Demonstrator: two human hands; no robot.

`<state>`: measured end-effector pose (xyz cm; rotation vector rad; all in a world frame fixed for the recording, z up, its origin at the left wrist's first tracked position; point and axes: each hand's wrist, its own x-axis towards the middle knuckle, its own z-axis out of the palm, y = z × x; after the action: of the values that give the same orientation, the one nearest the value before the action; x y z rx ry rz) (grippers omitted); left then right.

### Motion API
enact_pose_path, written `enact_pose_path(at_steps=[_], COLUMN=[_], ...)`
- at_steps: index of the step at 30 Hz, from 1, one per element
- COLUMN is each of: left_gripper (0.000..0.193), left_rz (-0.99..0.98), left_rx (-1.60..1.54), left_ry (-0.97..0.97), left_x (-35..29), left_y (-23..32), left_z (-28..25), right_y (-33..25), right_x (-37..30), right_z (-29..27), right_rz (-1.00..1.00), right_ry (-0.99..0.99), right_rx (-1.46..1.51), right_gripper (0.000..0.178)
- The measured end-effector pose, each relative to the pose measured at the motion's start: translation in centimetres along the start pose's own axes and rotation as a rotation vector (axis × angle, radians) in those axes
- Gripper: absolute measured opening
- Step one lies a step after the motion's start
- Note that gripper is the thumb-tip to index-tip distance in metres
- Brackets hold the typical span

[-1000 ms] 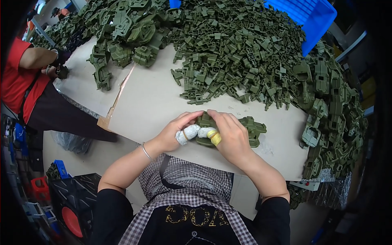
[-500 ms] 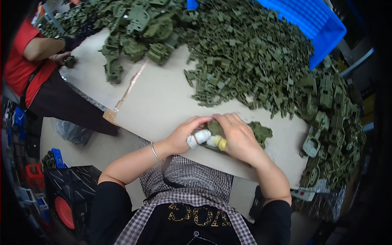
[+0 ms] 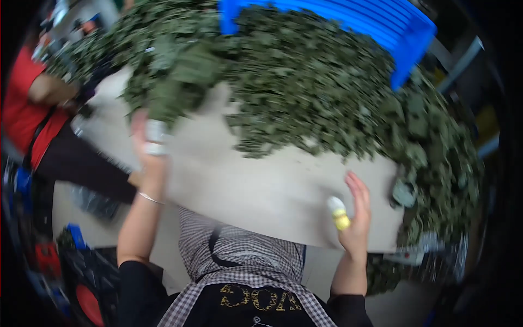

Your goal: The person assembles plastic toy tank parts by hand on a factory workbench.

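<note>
My left hand (image 3: 145, 143), its thumb wrapped in white, reaches out over the left part of the table. It is at the near edge of some larger green plastic parts (image 3: 177, 90). Motion smears its fingers, and I cannot tell whether it grips one of them. My right hand (image 3: 357, 220) is held over the right side of the table with fingers stretched up and thumb apart. White and yellow wrapping covers that thumb, and nothing is in the hand.
A broad heap of small green plastic parts (image 3: 310, 82) covers the far table (image 3: 245, 191). More green pieces (image 3: 419, 152) lie along the right edge. A blue plastic crate (image 3: 376, 27) stands behind. At far left sits a person in red (image 3: 24, 103).
My hands have parted: the left moved far left and away from me, the right moved right. The green part they held together is gone from the near table. The view has shifted slightly.
</note>
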<state>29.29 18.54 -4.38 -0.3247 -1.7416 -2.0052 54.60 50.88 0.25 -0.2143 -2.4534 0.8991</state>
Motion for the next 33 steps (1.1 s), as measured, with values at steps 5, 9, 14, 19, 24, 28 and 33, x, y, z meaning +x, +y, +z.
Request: enact_pose_path(at_steps=[5,9,14,19,24,28,33], left_gripper=[0.047,0.055,0.058,0.056,0.054,0.071,0.074], left_rz=[0.587,0.278,0.352,0.699,0.127,-0.618,-0.818], left_rx=[1.062,1.442,1.498,0.97,0.267,-0.371,-0.475], left_ry=[0.246,0.263,0.064,0.015,-0.476,-0.751,-0.376], left_x=[15.5,18.8,19.8,11.2,-1.5,-13.1,-14.6], left_y=[-2.8,-6.0,-9.6,-2.9,3.5,5.7,6.6], left_z=[-7.8,-7.4,-8.7,-2.2,3.9,9.6,13.4], right_y=[1.3,3.3,8.5,12.6,8.9,2.6,-0.5], right_x=[-1.7,-3.1,-2.3,-2.5,-5.4,-6.9,-5.3], right_z=[0.4,-2.1,-6.0,-6.4,-3.4,2.2,4.7], right_rz=[0.094,0.21,0.391,0.556,0.349,0.164,-0.121], right_ry=[0.03,0.308,0.537,0.484,0.641,0.138,-0.168], right_rx=[-0.042,-0.235,-0.833,-0.701,0.351,0.485,0.282], right_gripper=[0.054,0.066,0.081,0.078,0.072,0.084,0.081])
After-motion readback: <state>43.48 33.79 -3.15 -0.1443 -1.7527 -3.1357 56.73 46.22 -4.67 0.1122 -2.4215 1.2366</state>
